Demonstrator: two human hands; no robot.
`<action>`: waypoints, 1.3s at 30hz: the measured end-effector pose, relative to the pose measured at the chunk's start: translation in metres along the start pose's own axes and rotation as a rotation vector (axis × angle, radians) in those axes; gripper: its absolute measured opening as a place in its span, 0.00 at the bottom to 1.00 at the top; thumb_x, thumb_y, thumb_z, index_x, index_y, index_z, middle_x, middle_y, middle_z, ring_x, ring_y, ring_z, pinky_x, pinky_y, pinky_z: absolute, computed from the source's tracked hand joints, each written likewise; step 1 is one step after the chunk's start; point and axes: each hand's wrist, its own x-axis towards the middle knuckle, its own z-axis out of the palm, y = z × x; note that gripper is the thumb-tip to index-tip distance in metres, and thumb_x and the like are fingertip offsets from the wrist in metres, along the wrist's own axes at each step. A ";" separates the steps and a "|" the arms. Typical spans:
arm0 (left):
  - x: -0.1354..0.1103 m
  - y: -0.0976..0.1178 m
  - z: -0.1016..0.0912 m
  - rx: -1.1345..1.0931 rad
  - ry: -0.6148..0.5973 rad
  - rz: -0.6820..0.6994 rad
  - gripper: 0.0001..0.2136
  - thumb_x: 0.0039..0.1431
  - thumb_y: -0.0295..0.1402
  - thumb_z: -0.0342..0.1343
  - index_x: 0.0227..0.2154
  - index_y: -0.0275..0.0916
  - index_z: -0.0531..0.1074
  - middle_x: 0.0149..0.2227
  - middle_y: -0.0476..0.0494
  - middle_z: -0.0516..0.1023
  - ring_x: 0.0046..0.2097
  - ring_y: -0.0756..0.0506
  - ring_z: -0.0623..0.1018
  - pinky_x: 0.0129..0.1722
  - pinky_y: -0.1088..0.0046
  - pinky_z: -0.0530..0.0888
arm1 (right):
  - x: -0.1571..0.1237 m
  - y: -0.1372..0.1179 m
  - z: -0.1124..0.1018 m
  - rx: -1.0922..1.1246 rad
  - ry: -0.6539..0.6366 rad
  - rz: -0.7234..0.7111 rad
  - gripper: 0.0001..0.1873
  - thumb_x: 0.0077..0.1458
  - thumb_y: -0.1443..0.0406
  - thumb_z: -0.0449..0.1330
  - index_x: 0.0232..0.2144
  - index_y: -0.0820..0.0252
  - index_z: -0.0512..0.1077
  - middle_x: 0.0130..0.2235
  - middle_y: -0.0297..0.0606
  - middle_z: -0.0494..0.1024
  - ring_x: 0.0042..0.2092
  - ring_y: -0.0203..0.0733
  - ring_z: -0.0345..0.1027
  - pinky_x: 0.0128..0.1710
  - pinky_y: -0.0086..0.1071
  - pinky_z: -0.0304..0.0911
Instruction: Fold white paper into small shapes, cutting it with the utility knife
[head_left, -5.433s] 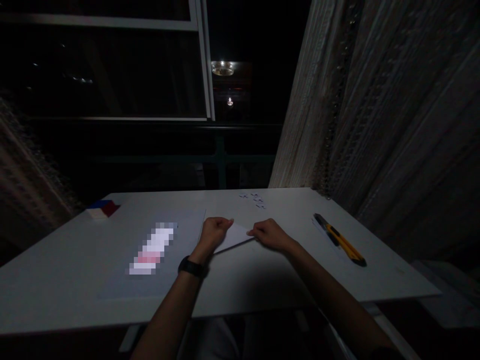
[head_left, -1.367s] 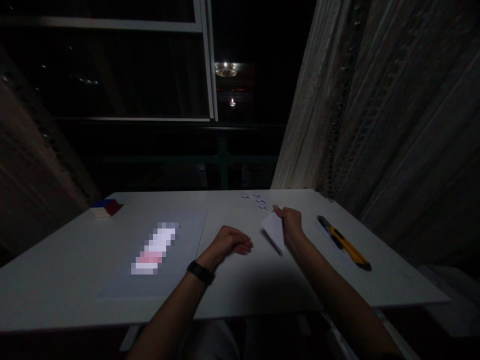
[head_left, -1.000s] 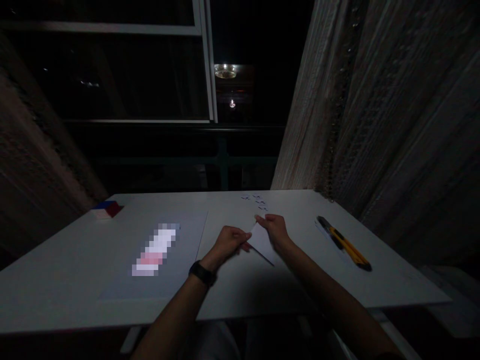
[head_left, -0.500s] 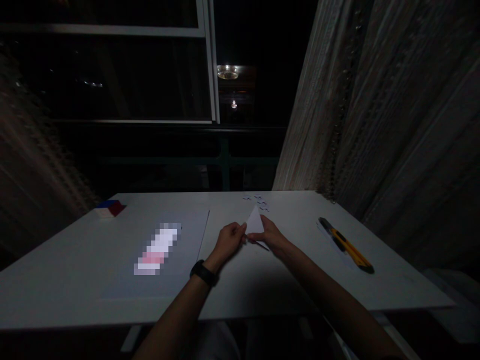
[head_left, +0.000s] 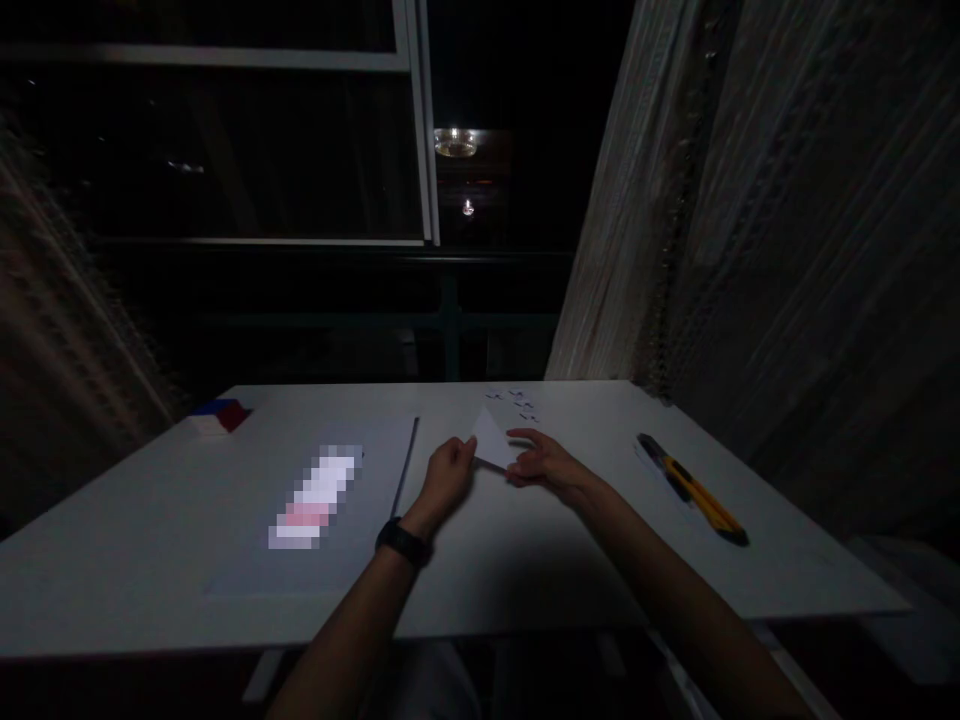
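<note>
A small white folded paper (head_left: pixel 491 443), triangular in outline, is held up over the middle of the table. My left hand (head_left: pixel 448 475), with a dark watch on its wrist, pinches the paper's left corner between thumb and fingers. At the paper's lower right corner is my right hand (head_left: pixel 547 466); its thumb and a finger close on that corner while the index finger stretches out above. Beyond the paper, several small cut pieces (head_left: pixel 523 405) with dark marks lie near the table's far edge.
The white table (head_left: pixel 600 580) carries a large pale sheet (head_left: pixel 240 560) with a lit, pixelated patch on the left. A blue, red and white cube (head_left: pixel 220 416) stands at the far left. A yellow and black box cutter (head_left: pixel 697 490) lies right. Curtains hang on both sides.
The folded paper has moved slightly left and turned. My right hand has opened its grip wider, its index finger lifting off the paper's face. My left hand has shifted a little left.
</note>
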 end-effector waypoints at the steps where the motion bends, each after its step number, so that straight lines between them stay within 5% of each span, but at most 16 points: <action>1: 0.001 0.000 0.000 0.010 0.014 -0.001 0.18 0.54 0.46 0.46 0.16 0.39 0.59 0.17 0.53 0.59 0.23 0.51 0.61 0.24 0.75 0.57 | 0.000 0.000 -0.002 -0.004 -0.004 -0.003 0.40 0.29 0.69 0.69 0.47 0.58 0.58 0.22 0.30 0.73 0.25 0.40 0.71 0.28 0.34 0.65; 9: 0.005 -0.009 -0.003 -0.014 0.139 -0.041 0.17 0.54 0.44 0.46 0.16 0.40 0.58 0.15 0.53 0.60 0.21 0.51 0.62 0.23 0.75 0.58 | 0.003 0.000 -0.014 -0.193 0.023 -0.173 0.36 0.36 0.61 0.67 0.48 0.58 0.59 0.29 0.37 0.75 0.30 0.42 0.71 0.34 0.41 0.66; 14: 0.001 -0.001 -0.003 -0.327 0.062 -0.210 0.16 0.52 0.46 0.48 0.18 0.39 0.60 0.15 0.52 0.66 0.16 0.53 0.62 0.17 0.77 0.57 | -0.008 -0.001 0.011 -0.892 0.211 -0.719 0.32 0.42 0.57 0.65 0.50 0.55 0.64 0.51 0.46 0.68 0.52 0.51 0.60 0.52 0.48 0.56; 18: -0.005 0.010 -0.002 -0.496 0.003 -0.294 0.17 0.48 0.47 0.52 0.19 0.38 0.60 0.17 0.49 0.70 0.15 0.54 0.62 0.15 0.78 0.56 | -0.015 0.004 0.032 -1.310 0.238 -0.883 0.24 0.48 0.63 0.61 0.50 0.56 0.67 0.53 0.46 0.68 0.55 0.54 0.54 0.57 0.52 0.42; 22: -0.005 0.013 -0.003 -0.452 -0.028 -0.235 0.20 0.49 0.51 0.52 0.18 0.37 0.62 0.16 0.50 0.67 0.17 0.54 0.63 0.17 0.77 0.58 | -0.014 0.006 0.034 -1.310 0.237 -0.816 0.14 0.54 0.69 0.53 0.40 0.57 0.74 0.36 0.44 0.77 0.44 0.47 0.65 0.56 0.48 0.47; 26: -0.004 0.014 -0.007 -0.205 0.138 0.042 0.16 0.50 0.47 0.54 0.23 0.37 0.68 0.24 0.49 0.72 0.27 0.51 0.70 0.28 0.76 0.65 | -0.009 0.001 0.023 -0.963 0.316 -0.612 0.12 0.54 0.60 0.55 0.32 0.58 0.77 0.31 0.42 0.78 0.36 0.46 0.69 0.44 0.40 0.59; 28: -0.004 0.016 -0.007 -0.200 0.075 0.129 0.14 0.50 0.44 0.55 0.30 0.37 0.72 0.32 0.45 0.76 0.35 0.48 0.73 0.33 0.74 0.67 | -0.007 -0.002 0.016 -0.778 0.287 -0.496 0.15 0.52 0.56 0.56 0.28 0.60 0.77 0.28 0.40 0.78 0.33 0.45 0.69 0.36 0.35 0.61; 34: -0.006 0.013 -0.003 -0.201 -0.047 0.035 0.14 0.48 0.42 0.56 0.28 0.33 0.76 0.26 0.42 0.77 0.29 0.46 0.73 0.28 0.73 0.67 | -0.004 -0.006 0.002 -0.609 0.035 -0.343 0.18 0.46 0.54 0.60 0.29 0.64 0.76 0.26 0.37 0.76 0.29 0.41 0.68 0.29 0.31 0.60; 39: -0.007 0.011 -0.004 -0.107 -0.110 0.064 0.15 0.49 0.43 0.55 0.25 0.34 0.75 0.22 0.45 0.74 0.26 0.49 0.70 0.24 0.76 0.63 | -0.003 -0.004 0.006 -0.624 0.052 -0.329 0.13 0.43 0.57 0.61 0.23 0.63 0.75 0.25 0.38 0.76 0.29 0.40 0.68 0.31 0.31 0.61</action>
